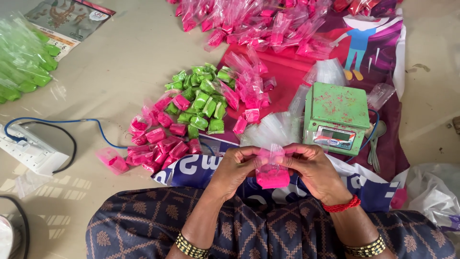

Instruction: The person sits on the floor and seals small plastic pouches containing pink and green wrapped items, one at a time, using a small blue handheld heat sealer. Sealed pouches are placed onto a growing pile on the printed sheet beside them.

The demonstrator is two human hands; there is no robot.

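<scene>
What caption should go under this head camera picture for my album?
Both hands, left hand and right hand, pinch a small clear packet of pink powder beside a green scale.

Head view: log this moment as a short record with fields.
left hand: pinches the top of the small clear packet of pink powder
right hand: pinches the same packet's top
scale: green, on the cloth, beyond the hands
packet pile: folded pink and green packets on the floor
power strip: white, far left
</scene>
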